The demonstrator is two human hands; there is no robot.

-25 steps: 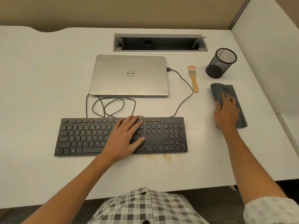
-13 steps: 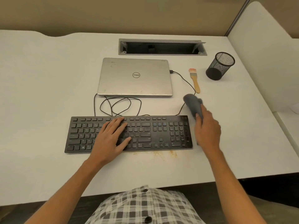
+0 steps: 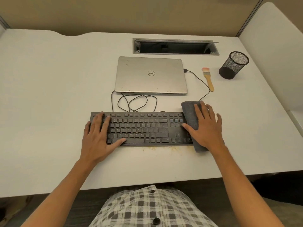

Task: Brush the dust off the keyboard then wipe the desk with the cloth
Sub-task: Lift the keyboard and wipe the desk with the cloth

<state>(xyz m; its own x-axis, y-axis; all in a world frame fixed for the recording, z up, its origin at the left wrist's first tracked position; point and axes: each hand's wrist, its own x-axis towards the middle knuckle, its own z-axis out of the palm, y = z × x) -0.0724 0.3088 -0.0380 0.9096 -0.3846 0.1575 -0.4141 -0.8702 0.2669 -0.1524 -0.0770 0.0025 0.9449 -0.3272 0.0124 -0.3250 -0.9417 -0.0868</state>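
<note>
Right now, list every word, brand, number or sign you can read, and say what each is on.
"DELL": round logo on the lid of the closed laptop, seen upside down from the head camera.
Keyboard key legends: present, but too small and blurred to read.
Brush, cloth, mesh cup: no text visible.

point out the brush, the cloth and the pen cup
brush (image 3: 210, 83): head view, on the wooden handle
cloth (image 3: 190, 112): head view, on the bare part left of the right hand
pen cup (image 3: 232, 68): head view, on the mesh wall

Head-worn view, steeply down over desk (image 3: 49, 95)
</note>
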